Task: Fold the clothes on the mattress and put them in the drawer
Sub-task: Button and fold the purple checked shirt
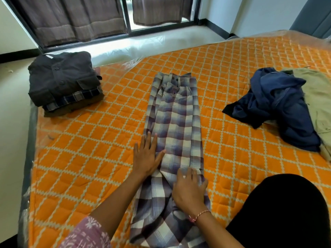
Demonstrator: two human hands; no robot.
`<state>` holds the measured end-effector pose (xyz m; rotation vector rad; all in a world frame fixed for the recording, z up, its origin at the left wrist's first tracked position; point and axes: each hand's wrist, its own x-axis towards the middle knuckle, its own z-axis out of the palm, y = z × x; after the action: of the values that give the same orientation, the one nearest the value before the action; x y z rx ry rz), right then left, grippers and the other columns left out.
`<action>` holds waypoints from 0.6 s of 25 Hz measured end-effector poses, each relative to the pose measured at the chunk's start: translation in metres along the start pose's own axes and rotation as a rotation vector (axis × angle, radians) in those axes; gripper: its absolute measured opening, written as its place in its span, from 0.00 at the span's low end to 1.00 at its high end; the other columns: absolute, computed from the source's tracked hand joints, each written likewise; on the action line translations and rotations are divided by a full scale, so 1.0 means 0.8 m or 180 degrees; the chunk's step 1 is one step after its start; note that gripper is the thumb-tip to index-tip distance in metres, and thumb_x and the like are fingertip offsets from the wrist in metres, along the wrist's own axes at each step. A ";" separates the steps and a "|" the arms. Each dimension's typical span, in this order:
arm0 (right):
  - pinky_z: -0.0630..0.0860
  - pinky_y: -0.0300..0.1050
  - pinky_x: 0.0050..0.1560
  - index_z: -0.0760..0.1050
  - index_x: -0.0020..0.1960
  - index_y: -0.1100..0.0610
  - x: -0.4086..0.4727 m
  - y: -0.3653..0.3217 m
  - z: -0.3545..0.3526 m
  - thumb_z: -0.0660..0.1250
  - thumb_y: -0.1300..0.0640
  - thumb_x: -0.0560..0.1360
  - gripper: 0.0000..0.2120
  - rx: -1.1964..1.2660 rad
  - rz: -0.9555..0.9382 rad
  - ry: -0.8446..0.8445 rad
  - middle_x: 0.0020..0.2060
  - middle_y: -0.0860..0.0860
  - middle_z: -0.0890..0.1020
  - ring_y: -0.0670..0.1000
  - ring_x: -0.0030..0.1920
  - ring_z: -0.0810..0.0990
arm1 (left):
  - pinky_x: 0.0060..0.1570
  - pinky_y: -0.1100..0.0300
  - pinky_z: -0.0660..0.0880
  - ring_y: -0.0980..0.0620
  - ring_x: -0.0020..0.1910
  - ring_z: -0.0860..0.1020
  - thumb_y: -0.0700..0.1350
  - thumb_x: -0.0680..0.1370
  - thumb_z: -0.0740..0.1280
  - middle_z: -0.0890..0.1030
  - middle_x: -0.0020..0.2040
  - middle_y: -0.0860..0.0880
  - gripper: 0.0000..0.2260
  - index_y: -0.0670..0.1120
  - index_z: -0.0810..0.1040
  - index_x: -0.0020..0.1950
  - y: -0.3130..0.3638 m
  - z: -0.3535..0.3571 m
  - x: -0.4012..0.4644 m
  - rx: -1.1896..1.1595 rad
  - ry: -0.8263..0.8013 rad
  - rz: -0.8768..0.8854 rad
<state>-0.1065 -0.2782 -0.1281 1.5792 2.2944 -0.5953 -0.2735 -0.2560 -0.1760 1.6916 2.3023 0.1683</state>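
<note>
A purple-and-white checked shirt (pixel 176 122) lies lengthwise on the orange quilted mattress (pixel 89 158), folded into a long narrow strip with its collar at the far end. My left hand (pixel 147 156) rests flat with fingers spread on the shirt's left edge. My right hand (pixel 190 189) presses flat on the shirt's lower part, fingers apart. A stack of folded clothes (pixel 64 83), dark shirt on top, sits at the mattress's far left corner. A crumpled navy garment (pixel 279 106) and a beige garment (pixel 317 97) lie unfolded at the right.
The mattress is wrapped in clear plastic, and its left edge (pixel 31 140) drops to a pale floor. A dark-framed window with brown curtains (pixel 75 18) stands beyond. My black-clad knee (pixel 283 212) rests on the mattress at lower right. No drawer is in view.
</note>
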 end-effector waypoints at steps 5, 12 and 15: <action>0.35 0.64 0.71 0.39 0.77 0.48 0.149 -0.018 -0.052 0.20 0.30 0.66 0.45 0.0417 -0.0467 0.0932 0.74 0.51 0.33 0.51 0.74 0.31 | 0.73 0.45 0.42 0.46 0.77 0.37 0.62 0.77 0.35 0.37 0.78 0.45 0.29 0.50 0.30 0.72 0.014 -0.026 0.078 0.0207 0.0121 -0.0124; 0.48 0.65 0.71 0.41 0.78 0.47 0.407 0.015 -0.165 0.48 0.35 0.77 0.34 0.0638 -0.0155 0.1618 0.77 0.53 0.40 0.57 0.76 0.37 | 0.64 0.44 0.65 0.39 0.73 0.61 0.52 0.79 0.64 0.56 0.76 0.41 0.33 0.47 0.50 0.77 0.026 -0.074 0.321 -0.0166 0.0098 -0.0762; 0.64 0.59 0.67 0.51 0.76 0.58 0.475 0.043 -0.204 0.71 0.38 0.68 0.48 0.1558 0.1058 0.1356 0.74 0.61 0.58 0.63 0.72 0.59 | 0.65 0.44 0.65 0.38 0.72 0.59 0.57 0.69 0.74 0.56 0.75 0.39 0.47 0.46 0.49 0.77 0.018 -0.089 0.385 -0.0611 0.0085 -0.1548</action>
<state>-0.2106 0.1220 -0.1662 2.4655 2.1791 -0.8420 -0.3663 0.0453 -0.1516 1.0093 2.5428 0.2974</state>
